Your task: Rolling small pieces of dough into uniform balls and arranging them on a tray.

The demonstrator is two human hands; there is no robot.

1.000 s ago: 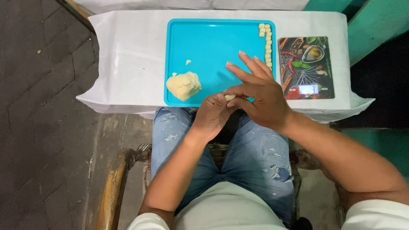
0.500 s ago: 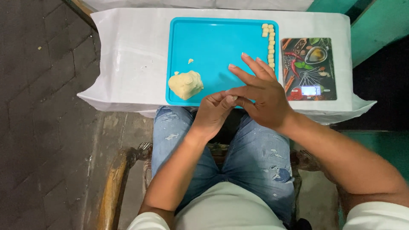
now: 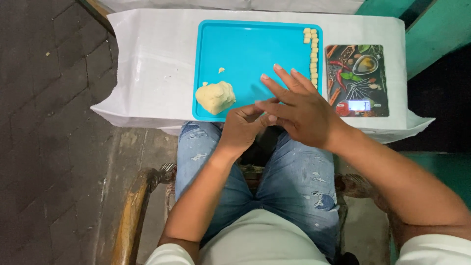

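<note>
Left hand [image 3: 244,128]: palm up at the near rim of the tray, fingers curled under the right hand; whether a bit of dough lies between the palms I cannot tell, the right hand covers it.
Right hand [image 3: 299,110]: flat, fingers spread, laid across the left palm.
Dough lump [image 3: 215,97]: on the turquoise tray [image 3: 250,44], near-left corner, just beside the left hand.
Shaped pieces [image 3: 313,56]: a column along the tray's right edge, apart from both hands.
Kitchen scale [image 3: 357,80]: on the white-covered surface [image 3: 152,59], right of the tray.
Risk: the hands work over the tray's near edge above the lap, so a small piece could likely slip onto the jeans [image 3: 294,186].
Risk: the right wrist, if swung wide, might sweep the column of pieces.
</note>
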